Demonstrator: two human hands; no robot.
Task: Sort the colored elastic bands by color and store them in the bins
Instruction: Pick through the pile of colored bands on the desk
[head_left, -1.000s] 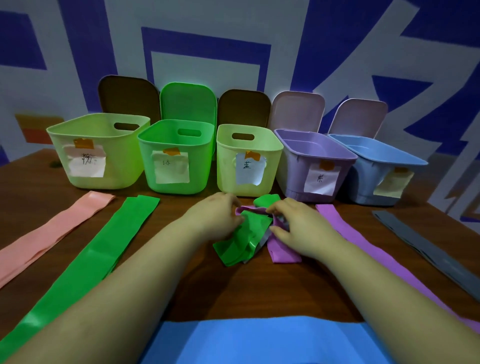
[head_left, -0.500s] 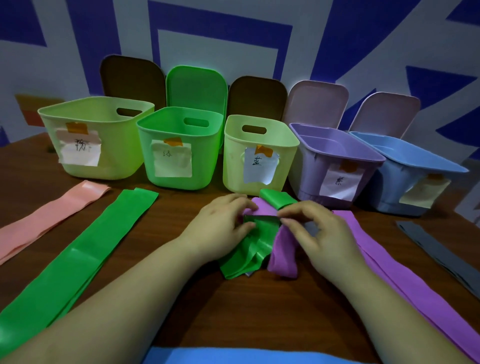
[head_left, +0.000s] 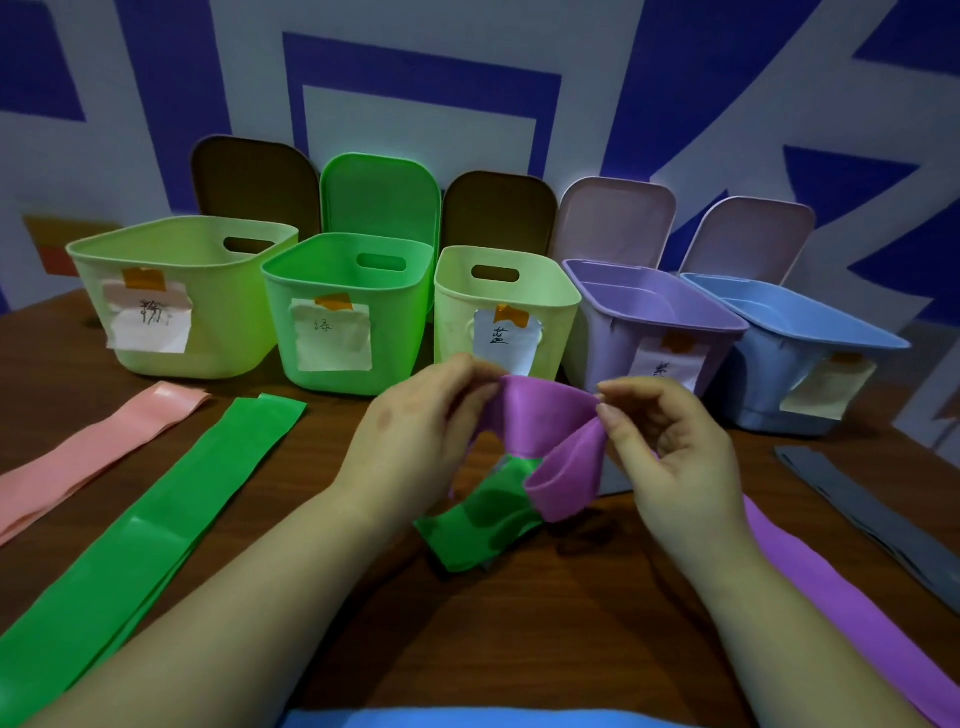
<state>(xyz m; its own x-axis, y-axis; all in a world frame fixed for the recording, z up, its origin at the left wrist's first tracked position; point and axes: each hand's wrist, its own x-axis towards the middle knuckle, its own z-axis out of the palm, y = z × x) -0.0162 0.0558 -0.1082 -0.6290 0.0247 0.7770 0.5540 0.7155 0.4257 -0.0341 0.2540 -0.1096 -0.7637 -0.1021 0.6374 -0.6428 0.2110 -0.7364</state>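
My left hand (head_left: 415, 441) and my right hand (head_left: 675, 457) each pinch an end of a folded purple band (head_left: 550, 431), holding it up above the table. Under it lies a crumpled green band (head_left: 483, 519) on the wood. Behind stand five labelled bins: a yellow-green bin (head_left: 218, 312), a green bin (head_left: 395, 332), a pale yellow bin (head_left: 457, 312), a purple bin (head_left: 602, 322) and a blue bin (head_left: 769, 364). Flat on the table lie a pink band (head_left: 93, 452), a long green band (head_left: 156, 535), a long purple band (head_left: 831, 597) and a grey band (head_left: 872, 504).
Lids lean against the patterned wall behind the bins, among them a green lid (head_left: 382, 197). A blue band (head_left: 467, 719) lies at the near table edge. The brown wooden table (head_left: 519, 634) shows between the bands.
Both hands have lifted the purple band off the crumpled pile and pulled it apart from the green one, which stays on the table. The camera moved closer.
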